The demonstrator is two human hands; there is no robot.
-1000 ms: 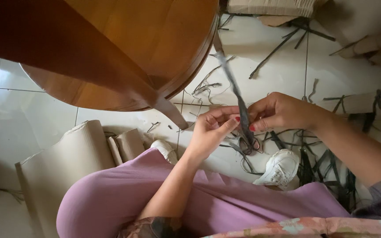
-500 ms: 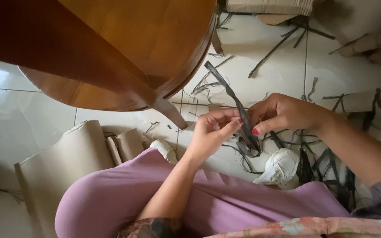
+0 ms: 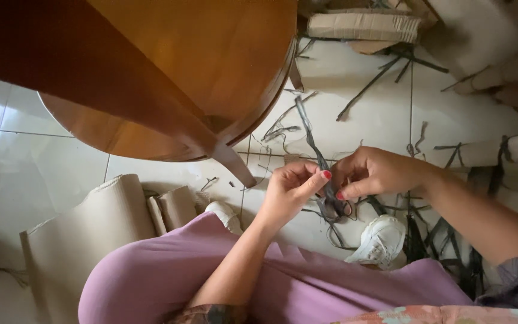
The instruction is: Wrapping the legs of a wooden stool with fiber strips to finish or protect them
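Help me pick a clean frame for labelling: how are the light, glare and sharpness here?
Head view: soft daylight; glare on the white floor tiles; table underside dark, slightly blurred; both hands and the dark strip fairly sharp.

A round wooden table [image 3: 169, 72] stands on glossy white floor tiles [image 3: 37, 180].

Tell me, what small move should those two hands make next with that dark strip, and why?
Probably draw the free end down through the loop to snug it. The left hand and right hand pinch the dark strip close together, a small loop hangs slack just below the fingers, and the long end stands loose above them.
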